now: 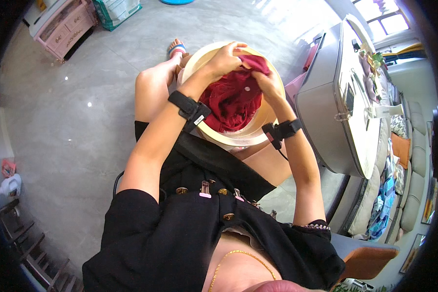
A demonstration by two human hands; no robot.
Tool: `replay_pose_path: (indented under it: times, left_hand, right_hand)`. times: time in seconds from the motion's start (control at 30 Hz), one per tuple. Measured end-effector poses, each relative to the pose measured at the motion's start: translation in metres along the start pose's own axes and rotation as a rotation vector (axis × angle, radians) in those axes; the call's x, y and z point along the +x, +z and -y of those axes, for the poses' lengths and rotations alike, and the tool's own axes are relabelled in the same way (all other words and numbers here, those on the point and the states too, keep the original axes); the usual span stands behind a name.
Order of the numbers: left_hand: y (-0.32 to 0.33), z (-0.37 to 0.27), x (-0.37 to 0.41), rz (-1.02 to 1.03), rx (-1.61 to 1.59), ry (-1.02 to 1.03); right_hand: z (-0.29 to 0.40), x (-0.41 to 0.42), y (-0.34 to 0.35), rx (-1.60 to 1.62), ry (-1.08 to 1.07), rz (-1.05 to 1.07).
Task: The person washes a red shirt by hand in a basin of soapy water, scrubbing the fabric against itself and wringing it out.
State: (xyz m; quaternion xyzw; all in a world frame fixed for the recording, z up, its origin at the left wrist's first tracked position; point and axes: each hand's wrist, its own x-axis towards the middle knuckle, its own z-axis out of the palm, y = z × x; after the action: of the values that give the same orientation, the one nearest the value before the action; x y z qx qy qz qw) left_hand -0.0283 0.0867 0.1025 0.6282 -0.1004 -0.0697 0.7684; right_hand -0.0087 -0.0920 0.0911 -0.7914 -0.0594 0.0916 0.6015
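Observation:
A cream plastic basin [219,135] stands between my knees, with a dark red wet-looking cloth [230,104] bunched inside it. My left hand [228,59] is over the far left part of the basin, its fingers curled at the raised upper edge of the cloth. On the right, my right hand [269,83] grips another part of the same cloth, thumb pointing up. A stretch of fabric is lifted between the two hands. One small white round spot shows on the cloth. The basin's floor is mostly hidden under the fabric.
A grey-sided table with a glossy top [321,95] stands close on the right, a sofa [418,160] beyond it. A pink drawer cabinet [67,31] and a teal-and-white package [118,12] are at the upper left. A white jug [11,185] sits far left.

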Motion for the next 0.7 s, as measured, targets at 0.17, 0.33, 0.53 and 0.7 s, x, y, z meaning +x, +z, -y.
replay_pose_path:
  times: [0.17, 0.33, 0.53, 0.7]
  left_hand:
    - [-0.018, 0.002, -0.024, 0.282, 0.333, -0.003]
    - [-0.001, 0.017, -0.012, 0.284, 0.621, -0.024]
    - [0.013, 0.035, 0.003, 0.426, 0.292, -0.099]
    - [0.002, 0.062, -0.004, 0.234, 0.807, -0.219]
  right_hand:
    - [0.044, -0.016, -0.036, 0.331, 0.110, 0.022]
    - [0.109, -0.030, -0.046, 0.369, -0.004, 0.090]
    - [0.106, -0.012, -0.060, 0.474, -0.038, -0.012]
    - [0.005, -0.008, -0.046, 0.018, -0.120, -0.220]
